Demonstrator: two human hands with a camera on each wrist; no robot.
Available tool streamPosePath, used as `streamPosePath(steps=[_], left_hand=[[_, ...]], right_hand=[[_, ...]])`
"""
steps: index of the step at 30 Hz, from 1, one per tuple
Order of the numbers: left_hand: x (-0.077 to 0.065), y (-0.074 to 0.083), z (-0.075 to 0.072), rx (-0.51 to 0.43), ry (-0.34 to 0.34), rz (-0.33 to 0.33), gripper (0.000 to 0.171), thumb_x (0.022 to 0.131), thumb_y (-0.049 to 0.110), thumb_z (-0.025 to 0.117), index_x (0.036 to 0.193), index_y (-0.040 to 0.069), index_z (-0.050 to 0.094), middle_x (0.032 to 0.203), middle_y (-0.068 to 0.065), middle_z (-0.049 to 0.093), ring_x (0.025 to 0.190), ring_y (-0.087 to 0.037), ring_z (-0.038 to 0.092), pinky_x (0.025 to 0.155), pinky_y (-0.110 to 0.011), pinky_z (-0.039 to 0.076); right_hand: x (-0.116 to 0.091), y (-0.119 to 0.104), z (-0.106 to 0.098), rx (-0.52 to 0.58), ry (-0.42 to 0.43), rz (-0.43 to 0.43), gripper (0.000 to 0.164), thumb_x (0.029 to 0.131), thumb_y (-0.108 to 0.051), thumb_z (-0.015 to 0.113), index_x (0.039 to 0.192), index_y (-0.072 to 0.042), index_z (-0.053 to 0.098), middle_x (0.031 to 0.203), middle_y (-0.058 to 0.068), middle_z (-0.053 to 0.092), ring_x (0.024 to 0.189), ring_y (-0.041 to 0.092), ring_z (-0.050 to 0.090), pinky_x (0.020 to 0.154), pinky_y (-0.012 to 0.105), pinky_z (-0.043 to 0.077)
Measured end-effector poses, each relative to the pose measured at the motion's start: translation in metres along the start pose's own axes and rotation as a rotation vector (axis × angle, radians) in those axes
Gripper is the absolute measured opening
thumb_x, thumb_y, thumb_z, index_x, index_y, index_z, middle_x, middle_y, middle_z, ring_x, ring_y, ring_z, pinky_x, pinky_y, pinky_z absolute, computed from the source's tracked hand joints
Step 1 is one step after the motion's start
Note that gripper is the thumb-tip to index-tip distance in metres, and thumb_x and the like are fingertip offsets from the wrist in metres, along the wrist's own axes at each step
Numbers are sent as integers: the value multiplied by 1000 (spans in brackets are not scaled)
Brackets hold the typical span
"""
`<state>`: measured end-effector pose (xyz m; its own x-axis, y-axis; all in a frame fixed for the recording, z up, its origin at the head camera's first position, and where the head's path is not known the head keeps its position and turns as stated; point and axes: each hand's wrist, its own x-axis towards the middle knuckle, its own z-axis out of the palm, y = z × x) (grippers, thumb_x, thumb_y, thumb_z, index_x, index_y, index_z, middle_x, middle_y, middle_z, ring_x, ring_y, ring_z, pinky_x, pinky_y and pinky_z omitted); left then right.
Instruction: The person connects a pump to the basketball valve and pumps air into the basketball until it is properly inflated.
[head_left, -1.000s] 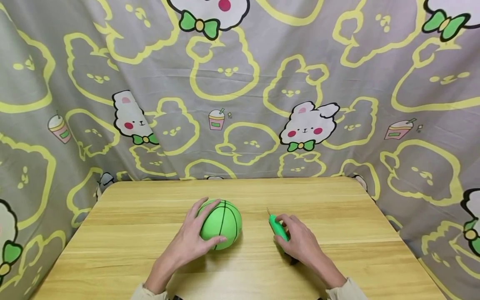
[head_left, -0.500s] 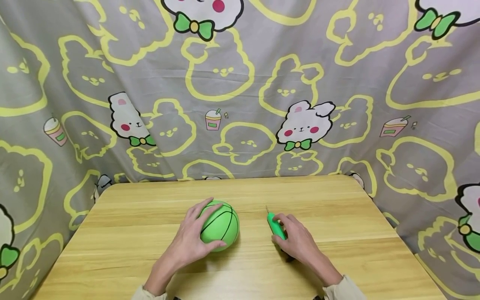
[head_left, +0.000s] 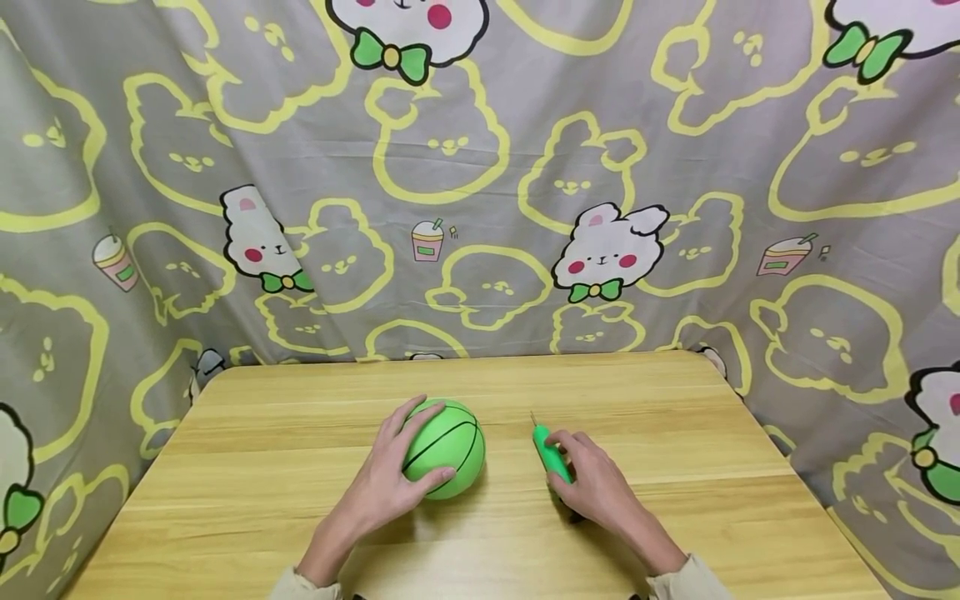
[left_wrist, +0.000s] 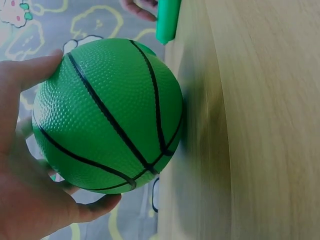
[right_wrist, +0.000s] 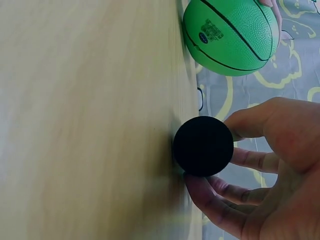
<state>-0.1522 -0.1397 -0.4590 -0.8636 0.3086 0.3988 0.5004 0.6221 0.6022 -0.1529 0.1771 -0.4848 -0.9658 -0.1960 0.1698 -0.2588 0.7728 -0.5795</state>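
Note:
A green ball with black seams, like a small basketball (head_left: 457, 442), sits on the wooden table. My left hand (head_left: 386, 475) grips its left side, fingers over the top and thumb across the near side. To its right, my right hand (head_left: 600, 483) holds a slim green ball pump (head_left: 551, 454) between thumb and fingers. A thin needle (head_left: 533, 418) sticks out of the pump's far tip, apart from the ball. The right wrist view shows the pump's round black end (right_wrist: 204, 146) low at the tabletop; whether it touches is unclear. A dark printed mark (right_wrist: 211, 31) shows on the ball.
The light wooden table (head_left: 285, 433) has rounded far corners. Behind it and at both sides hangs a grey curtain (head_left: 480, 200) with yellow outlines and cartoon bears.
The ball has turned under my left hand, so its black seams lie differently, and it has shifted slightly. The right hand and pump stay nearly still. The head view has moved a little.

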Motion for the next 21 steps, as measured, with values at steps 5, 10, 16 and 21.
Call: streamPosePath(steps=[5,10,16,21], left_hand=[[0,1,1,4,5,11,79,85,52,79,154,31,46,161,-11,33,142,-40,37,91,-65,48],[1,0,2,3,6,9,81,84,51,80,154,30,45,162,-12,32,142,-41,37,91,-66,48],[2,2,2,22,11,6,86,82,52,81,156,32,42,163,-16,29,142,-45,36,91,-70,47],[2,2,4,20,26,-4,88,82,52,83,157,34,40,163,-18,28,142,-46,35,91,-71,46]], right_hand=[[0,-2,0,1,9,5,39,83,-7,82,118,-14,66,104,7,62,79,13,61,63,30,52],[0,-2,0,4,6,12,40,83,-9,83,119,-14,65,103,6,62,79,12,61,62,30,52],[0,-2,-2,16,-1,23,40,84,-13,85,119,-15,66,104,5,62,80,13,63,62,30,52],[0,-1,-3,-1,8,24,40,85,-15,84,121,-16,66,105,6,63,82,13,63,64,33,52]])
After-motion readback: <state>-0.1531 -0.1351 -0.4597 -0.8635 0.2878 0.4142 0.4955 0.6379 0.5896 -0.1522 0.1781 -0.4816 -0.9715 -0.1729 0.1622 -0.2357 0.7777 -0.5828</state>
